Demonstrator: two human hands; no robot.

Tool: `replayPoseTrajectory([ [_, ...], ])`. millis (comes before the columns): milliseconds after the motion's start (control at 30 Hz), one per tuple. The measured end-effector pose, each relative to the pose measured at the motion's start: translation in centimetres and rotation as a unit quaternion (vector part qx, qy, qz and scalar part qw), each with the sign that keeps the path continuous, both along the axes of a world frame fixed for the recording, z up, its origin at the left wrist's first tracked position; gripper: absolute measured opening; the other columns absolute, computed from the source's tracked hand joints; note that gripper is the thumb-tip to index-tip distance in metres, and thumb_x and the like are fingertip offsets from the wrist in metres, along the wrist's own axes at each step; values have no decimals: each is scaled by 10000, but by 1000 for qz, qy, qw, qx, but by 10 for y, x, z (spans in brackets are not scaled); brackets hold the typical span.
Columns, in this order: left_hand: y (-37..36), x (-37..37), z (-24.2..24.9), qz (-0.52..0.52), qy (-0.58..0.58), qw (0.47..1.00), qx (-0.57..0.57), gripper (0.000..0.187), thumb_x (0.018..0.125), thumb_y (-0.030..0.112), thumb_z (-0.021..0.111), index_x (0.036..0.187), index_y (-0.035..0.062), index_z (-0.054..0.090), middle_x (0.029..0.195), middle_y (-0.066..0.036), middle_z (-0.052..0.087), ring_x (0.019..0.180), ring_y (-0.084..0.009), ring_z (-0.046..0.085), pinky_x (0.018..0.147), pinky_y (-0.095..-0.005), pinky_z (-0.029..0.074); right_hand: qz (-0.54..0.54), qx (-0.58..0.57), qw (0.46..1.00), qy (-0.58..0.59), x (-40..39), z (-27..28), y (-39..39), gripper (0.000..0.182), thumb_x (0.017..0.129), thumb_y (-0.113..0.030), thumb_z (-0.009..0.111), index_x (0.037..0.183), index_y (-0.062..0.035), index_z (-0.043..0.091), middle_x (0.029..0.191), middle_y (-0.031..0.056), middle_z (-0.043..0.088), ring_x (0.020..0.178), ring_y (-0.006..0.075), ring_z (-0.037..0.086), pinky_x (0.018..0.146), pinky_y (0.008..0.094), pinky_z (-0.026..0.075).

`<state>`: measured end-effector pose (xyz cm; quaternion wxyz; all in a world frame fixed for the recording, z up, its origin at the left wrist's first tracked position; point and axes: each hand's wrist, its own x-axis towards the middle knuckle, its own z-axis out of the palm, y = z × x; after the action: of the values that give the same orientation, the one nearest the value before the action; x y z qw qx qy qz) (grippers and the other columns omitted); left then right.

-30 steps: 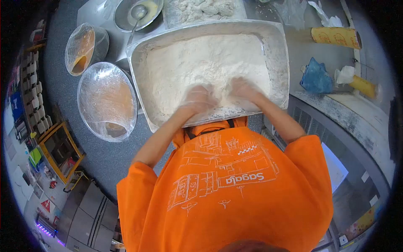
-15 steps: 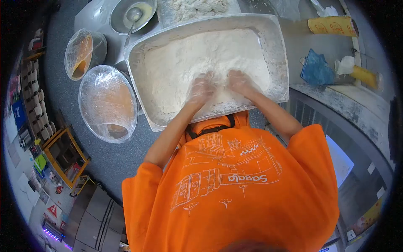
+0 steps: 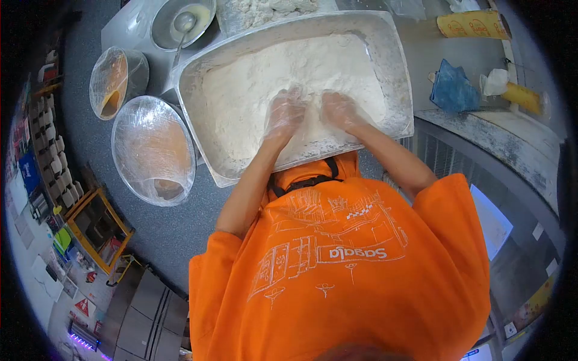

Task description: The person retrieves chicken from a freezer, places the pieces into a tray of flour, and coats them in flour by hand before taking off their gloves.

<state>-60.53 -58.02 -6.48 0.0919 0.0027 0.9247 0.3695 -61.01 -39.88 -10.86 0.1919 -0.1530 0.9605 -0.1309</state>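
Observation:
A large rectangular metal tray [image 3: 391, 54] holds a thick bed of white flour [image 3: 253, 78]. My left hand [image 3: 285, 115] and my right hand [image 3: 339, 112], both in clear plastic gloves, are side by side in the flour near the tray's close edge. A small gap separates them. On each hand the fingers curl inward, their tips partly buried or turned away. Whether anything besides flour is inside them I cannot make out.
Left of the tray stand two containers under cling film, a larger bowl [image 3: 153, 144] and a smaller one [image 3: 120, 81]. Behind are a metal bowl [image 3: 159, 27] with a ladle [image 3: 185, 23] and a doughy white mass [image 3: 271, 9]. A blue cloth [image 3: 453, 87] and yellow film rolls [image 3: 472, 25] lie right.
The whole view has shifted slightly. My left hand has moved a little farther forward in the flour with its fingers more curled; my right hand keeps nearly the same place in the tray.

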Motion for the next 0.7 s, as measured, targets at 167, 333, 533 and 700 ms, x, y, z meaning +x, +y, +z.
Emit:
replayPoseTrajectory([
  [167, -29, 6, 2, 23, 21, 995, 95, 203, 775, 110, 651, 962, 35, 672, 900, -178, 651, 792, -319, 614, 716, -388, 505, 8, 57, 998, -10, -13, 44, 27, 153, 793, -148, 534, 847, -32, 617, 800, 204, 646, 778, 369, 646, 715, 478, 512],
  [333, -21, 4, 4, -26, 32, 998, 55, 196, 758, 114, 669, 937, 37, 693, 912, -181, 673, 797, -306, 629, 711, -382, 510, -22, -3, 1000, 4, -26, 82, 15, 176, 803, -215, 557, 859, -53, 597, 812, 185, 633, 801, 356, 630, 744, 448, 506],
  [533, -18, 0, 12, -159, -61, 985, -5, 182, 742, 134, 707, 894, 37, 678, 866, -186, 655, 797, -321, 627, 698, -379, 507, 23, -67, 996, 62, -33, 47, 22, 237, 804, -269, 604, 916, -60, 605, 923, 142, 648, 842, 322, 618, 758, 400, 499],
  [700, -7, -42, 79, -24, 60, 997, -45, 194, 727, 137, 718, 905, 61, 698, 889, -206, 662, 766, -328, 633, 699, -377, 509, -22, -320, 947, 16, -69, 112, -12, 266, 801, -274, 700, 941, -53, 655, 823, 78, 661, 729, 238, 637, 677, 356, 522],
])
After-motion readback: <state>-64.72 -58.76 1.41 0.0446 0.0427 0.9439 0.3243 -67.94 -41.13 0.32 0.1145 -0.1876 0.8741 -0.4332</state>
